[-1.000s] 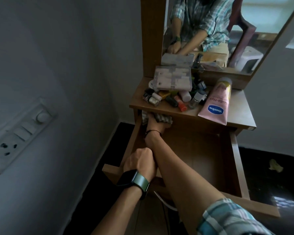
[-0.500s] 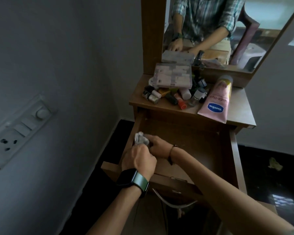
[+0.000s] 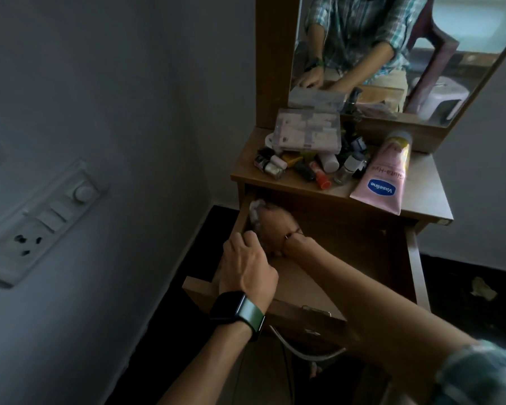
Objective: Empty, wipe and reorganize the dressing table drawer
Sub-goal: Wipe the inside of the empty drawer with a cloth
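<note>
The wooden drawer of the dressing table is pulled out, and the part of its inside that I can see holds nothing. My right hand presses a crumpled pale cloth against the drawer's left inner wall, near the back corner. My left hand, with a dark watch on its wrist, grips the top edge of the drawer's left wall just in front of it. The tabletop above carries a pink Vaseline tube, several small bottles and a flat pale box.
A mirror stands behind the tabletop. A grey wall with a switch and socket plate is close on the left. A dark floor lies on both sides, with a crumpled scrap at the right. A curved drawer handle hangs at the front.
My right hand with the cloth came forward from the drawer's back left corner, then moved back along the left wall. My left hand stayed on the drawer's left wall.
</note>
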The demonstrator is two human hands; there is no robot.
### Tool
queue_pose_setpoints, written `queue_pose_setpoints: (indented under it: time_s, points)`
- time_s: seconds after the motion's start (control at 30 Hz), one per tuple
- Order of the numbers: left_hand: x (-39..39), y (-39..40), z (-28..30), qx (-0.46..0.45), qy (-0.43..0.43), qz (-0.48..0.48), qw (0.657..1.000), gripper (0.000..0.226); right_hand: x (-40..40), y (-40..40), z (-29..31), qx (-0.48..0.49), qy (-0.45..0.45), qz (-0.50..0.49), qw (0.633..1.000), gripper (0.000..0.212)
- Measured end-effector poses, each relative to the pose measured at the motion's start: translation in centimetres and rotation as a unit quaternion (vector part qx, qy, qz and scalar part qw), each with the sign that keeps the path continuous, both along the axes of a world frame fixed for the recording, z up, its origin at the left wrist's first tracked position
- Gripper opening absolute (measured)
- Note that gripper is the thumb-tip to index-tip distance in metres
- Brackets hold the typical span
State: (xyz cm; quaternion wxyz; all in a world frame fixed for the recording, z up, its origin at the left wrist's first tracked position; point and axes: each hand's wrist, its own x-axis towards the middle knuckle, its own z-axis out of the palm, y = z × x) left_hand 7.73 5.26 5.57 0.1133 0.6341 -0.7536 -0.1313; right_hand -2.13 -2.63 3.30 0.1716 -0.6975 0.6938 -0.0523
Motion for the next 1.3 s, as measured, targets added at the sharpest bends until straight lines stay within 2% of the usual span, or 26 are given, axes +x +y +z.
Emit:
queue_pose_setpoints:
  time_s: [0.1,0.17,0.2,0.3,0.5,0.63,0.73,0.9,1.1,1.3]
  points:
    - [0.0,0.1,0.0,-0.012,0.018,0.009,1.000,0.036,-0.5,5.2,0.5,0.079,0.068,0.159,0.982,0.041]
    - [0.0,0.3,0.0,-0.012,0.023,0.005,1.000,0.035,-1.1,7.8,-0.2,0.177,0.046,0.229,0.956,0.036]
    - [0.0,0.5,0.0,-0.012,0.021,0.001,1.000,0.034,-1.8,8.0,-0.6,0.200,0.011,0.248,0.948,0.031]
    - [0.0,0.6,0.1,-0.011,0.011,-0.003,1.000,0.035,-2.7,6.7,-0.6,0.250,0.010,0.262,0.932,0.026]
    - [0.1,-0.2,0.0,0.005,-0.007,-0.002,1.000,0.036,-1.3,5.2,-0.5,0.156,0.113,0.194,0.962,0.029]
    - [-0.2,0.1,0.2,0.008,-0.018,-0.009,1.000,0.035,-2.7,2.4,-1.7,0.094,0.095,0.096,0.986,0.046]
    - [-0.2,0.1,0.0,0.010,-0.018,-0.004,1.000,0.035,-3.3,0.3,-2.0,0.054,0.106,0.081,0.990,0.056]
    - [-0.6,-0.1,-0.2,0.009,-0.021,-0.004,1.000,0.035,-3.1,-0.8,-3.1,0.051,0.134,0.064,0.988,0.062]
    - [-0.8,-0.5,-0.2,0.011,-0.030,0.002,0.999,0.035,-1.5,-1.0,-3.6,0.011,0.157,-0.001,0.987,0.056]
    - [-0.5,-0.5,-0.4,0.017,-0.032,-0.006,0.999,0.037,-2.7,0.3,-2.9,0.059,0.191,-0.060,0.978,0.049]
